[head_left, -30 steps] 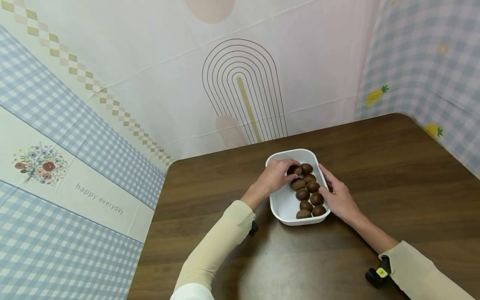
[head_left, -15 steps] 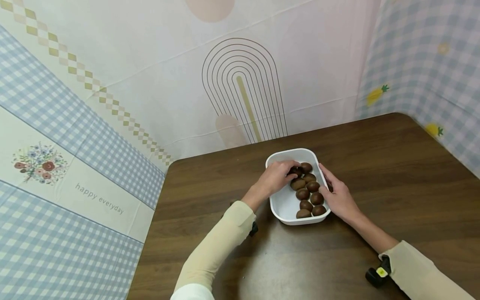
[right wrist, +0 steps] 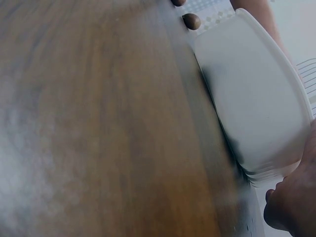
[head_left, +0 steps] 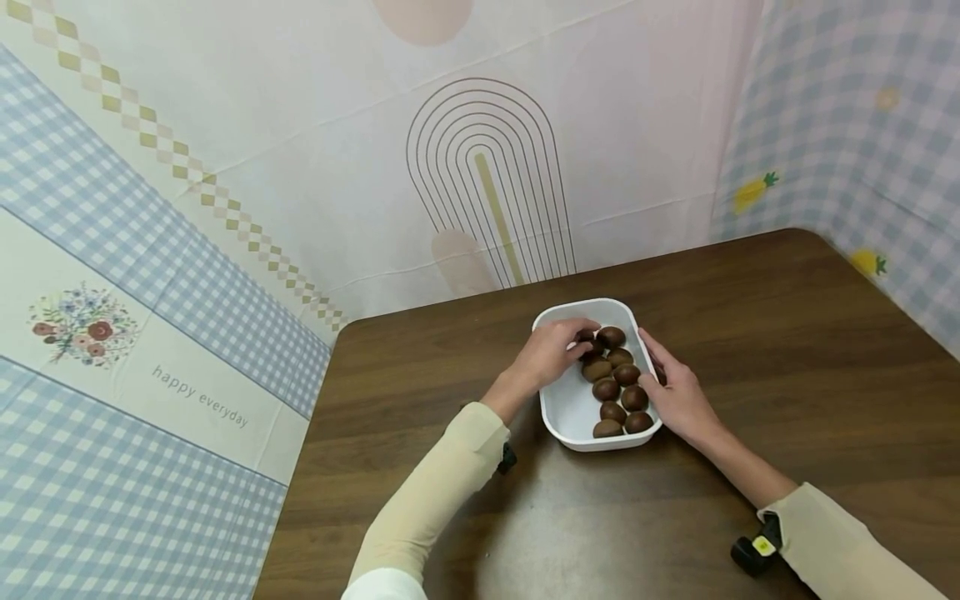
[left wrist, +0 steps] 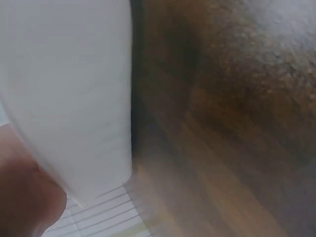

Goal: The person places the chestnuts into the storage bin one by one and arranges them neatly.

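Note:
In the head view, a white plastic tray (head_left: 557, 412) stands on the table with several brown chestnuts (head_left: 606, 389) inside, mostly along its right half. My left hand (head_left: 551, 350) reaches over the left rim, its thumb and fingers curled about a chestnut (head_left: 596, 347) near the far end, which they partly cover. On the other side, my right hand (head_left: 681, 400) grips the right wall, thumb at the rim and fingers outside. The left wrist view shows the tray's outer wall (left wrist: 74, 98) and part of the hand; the right wrist view shows the opposite wall (right wrist: 261, 98).
Brown wood table (head_left: 787, 358) surrounds the tray. Loose chestnuts (right wrist: 191, 21) lie on the table left of the tray, seen past its end in the right wrist view; the left sleeve (head_left: 442, 475) mostly hides them in the head view. A patterned cloth (head_left: 637, 142) hangs behind the table.
The left hand has lowered the chestnut among the others at the far end and shifted very slightly left. The chestnut nearest it has shifted a little. The right hand and tray have stayed put.

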`<control>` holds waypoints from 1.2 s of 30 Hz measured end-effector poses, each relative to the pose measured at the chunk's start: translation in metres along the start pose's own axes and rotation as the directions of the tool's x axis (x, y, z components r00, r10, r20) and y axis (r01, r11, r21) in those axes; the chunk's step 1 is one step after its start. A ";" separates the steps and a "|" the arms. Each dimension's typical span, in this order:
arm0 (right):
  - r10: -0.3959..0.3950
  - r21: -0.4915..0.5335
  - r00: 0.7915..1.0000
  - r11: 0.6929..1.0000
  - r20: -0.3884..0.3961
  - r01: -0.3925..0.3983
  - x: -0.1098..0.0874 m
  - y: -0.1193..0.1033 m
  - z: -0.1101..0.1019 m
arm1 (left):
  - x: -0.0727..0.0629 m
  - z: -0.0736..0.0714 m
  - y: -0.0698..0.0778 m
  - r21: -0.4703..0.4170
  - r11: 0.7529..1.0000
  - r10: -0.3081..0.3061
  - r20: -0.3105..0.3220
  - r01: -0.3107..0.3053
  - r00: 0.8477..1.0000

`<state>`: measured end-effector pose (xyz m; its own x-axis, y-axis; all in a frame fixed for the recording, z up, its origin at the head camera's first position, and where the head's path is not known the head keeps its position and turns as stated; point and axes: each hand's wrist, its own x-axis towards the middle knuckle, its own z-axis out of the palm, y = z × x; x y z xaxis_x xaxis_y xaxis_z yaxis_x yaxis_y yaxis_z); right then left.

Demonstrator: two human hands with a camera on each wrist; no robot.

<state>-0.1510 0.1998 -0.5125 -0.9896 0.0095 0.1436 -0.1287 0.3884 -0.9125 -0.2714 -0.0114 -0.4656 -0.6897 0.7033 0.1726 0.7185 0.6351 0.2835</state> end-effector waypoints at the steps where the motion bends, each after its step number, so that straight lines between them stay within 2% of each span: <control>1: -0.003 -0.003 1.000 1.000 -0.002 0.003 0.000 0.000 0.000 | -0.001 -0.002 -0.002 -0.017 1.000 -0.003 -0.006 0.003 1.000; 7: 0.001 0.011 1.000 1.000 0.002 -0.001 0.000 0.000 0.000 | -0.006 -0.020 -0.013 -0.097 0.995 -0.037 -0.057 0.032 0.998; 14: -0.011 -0.003 1.000 1.000 -0.008 0.011 -0.001 0.001 -0.001 | -0.015 -0.041 -0.027 -0.078 0.996 -0.047 -0.122 0.038 0.991; 20: -0.010 0.004 1.000 1.000 -0.001 0.010 -0.002 0.000 -0.001 | -0.027 -0.059 -0.037 -0.108 0.993 -0.073 -0.159 0.056 0.985; 28: -0.004 0.001 1.000 1.000 0.006 0.004 -0.001 0.000 -0.001 | -0.049 -0.082 -0.056 -0.084 0.996 -0.053 -0.254 0.032 0.966; 36: -0.006 0.001 1.000 1.000 0.007 0.006 0.000 0.000 -0.001 | -0.083 -0.100 -0.078 -0.121 0.989 -0.115 -0.328 0.079 0.938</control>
<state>-0.1505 0.2013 -0.5125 -0.9892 0.0011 0.1465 -0.1347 0.3872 -0.9121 -0.2794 -0.1511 -0.4076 -0.7587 0.4814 0.4389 0.6457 0.6450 0.4086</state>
